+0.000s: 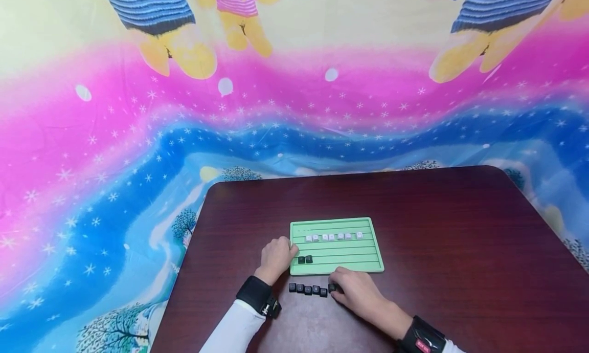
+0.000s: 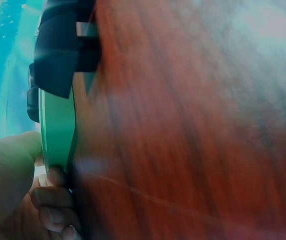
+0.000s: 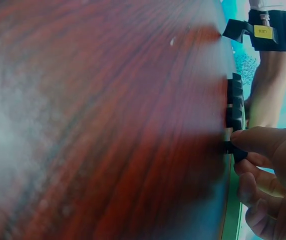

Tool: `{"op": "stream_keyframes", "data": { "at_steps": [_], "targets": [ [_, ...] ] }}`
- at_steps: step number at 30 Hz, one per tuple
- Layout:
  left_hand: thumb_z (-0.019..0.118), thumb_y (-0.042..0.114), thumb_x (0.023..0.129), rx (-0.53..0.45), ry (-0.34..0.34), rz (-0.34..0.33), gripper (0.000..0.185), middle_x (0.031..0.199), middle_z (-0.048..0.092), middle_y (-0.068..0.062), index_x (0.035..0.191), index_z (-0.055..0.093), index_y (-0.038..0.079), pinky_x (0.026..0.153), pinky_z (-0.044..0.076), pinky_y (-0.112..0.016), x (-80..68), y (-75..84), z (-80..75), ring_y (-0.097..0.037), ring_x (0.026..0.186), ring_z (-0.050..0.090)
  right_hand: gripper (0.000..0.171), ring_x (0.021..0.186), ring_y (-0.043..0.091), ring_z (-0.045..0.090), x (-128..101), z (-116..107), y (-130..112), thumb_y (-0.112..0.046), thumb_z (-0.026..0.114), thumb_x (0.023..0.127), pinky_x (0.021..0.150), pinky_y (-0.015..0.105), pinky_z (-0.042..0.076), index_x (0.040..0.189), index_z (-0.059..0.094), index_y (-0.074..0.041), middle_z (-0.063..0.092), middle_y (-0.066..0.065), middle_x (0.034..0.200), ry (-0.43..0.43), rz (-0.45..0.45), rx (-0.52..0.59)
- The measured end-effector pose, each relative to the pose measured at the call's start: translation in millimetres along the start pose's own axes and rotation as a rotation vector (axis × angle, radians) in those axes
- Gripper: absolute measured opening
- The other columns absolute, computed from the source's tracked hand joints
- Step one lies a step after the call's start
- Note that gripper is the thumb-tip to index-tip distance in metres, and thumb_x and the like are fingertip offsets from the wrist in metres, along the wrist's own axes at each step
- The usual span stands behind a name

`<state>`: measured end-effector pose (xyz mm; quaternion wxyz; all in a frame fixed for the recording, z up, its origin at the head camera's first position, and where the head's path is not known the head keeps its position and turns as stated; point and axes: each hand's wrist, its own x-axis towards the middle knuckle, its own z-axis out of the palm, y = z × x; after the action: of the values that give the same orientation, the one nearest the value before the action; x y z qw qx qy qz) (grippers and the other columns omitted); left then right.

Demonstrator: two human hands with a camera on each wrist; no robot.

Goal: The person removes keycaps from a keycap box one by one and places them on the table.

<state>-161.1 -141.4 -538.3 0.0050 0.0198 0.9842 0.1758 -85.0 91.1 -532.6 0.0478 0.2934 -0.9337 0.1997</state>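
On the worktop (image 1: 437, 230), the right hand (image 1: 356, 291) pinches the last keycap (image 1: 332, 287) of a black row (image 1: 307, 289) lying just below the green tray (image 1: 375, 253). The left hand (image 1: 276, 256) curls its grip on the tray's left edge, steadying it. I'd lift that cap straight up, keep the tray pinned, and seat it beside the two black caps (image 1: 305, 259) already in the groove.

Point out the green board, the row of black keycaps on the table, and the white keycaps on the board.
Green board (image 1: 368, 256), head view, bare lower right part.
Black keycaps (image 1: 308, 289), head view, middle cap of the row.
White keycaps (image 1: 332, 237), head view, middle of the row.
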Motion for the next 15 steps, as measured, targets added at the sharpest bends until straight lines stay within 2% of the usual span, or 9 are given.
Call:
{"op": "stream_keyframes", "data": {
  "at_steps": [15],
  "targets": [
    [0.058, 0.026, 0.096, -0.009, 0.002, 0.013, 0.051, 0.051, 0.018, 0.01, 0.055, 0.028, 0.02, 0.045, 0.018, -0.025, -2.0, 0.4, -1.8, -0.011, 0.043, 0.022, 0.018, 0.064, 0.0, 0.048, -0.1, 0.3, -1.6, -0.023, 0.084, 0.076, 0.055, 0.022, 0.04, 0.085, 0.068, -0.022, 0.058, -0.013, 0.079, 0.014, 0.0, 0.004]
  ]
}}
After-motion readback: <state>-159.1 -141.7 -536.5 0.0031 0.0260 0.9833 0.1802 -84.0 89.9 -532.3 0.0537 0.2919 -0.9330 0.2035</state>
